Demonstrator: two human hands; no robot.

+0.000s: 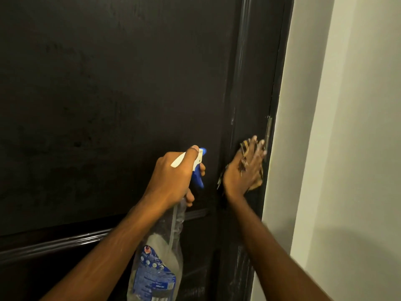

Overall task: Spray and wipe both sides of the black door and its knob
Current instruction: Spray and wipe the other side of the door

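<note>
Wiping the latch edge of the black door (108, 94), pressing a patterned cloth (257, 182) flat beneath the spread right hand (243, 170) beside the latch plate (268, 131), gripping the spray bottle (160, 268) in the curled left hand (171, 179), probably needing fresh spray next, then the unseen knob.

views: one, head-worn, wide-angle | stands: close before the matt black panelled door (108, 94) | faces: forward, tilted slightly down | frame: door fills left and centre to its right edge; plain white painted wall (351, 127) along right side
</note>
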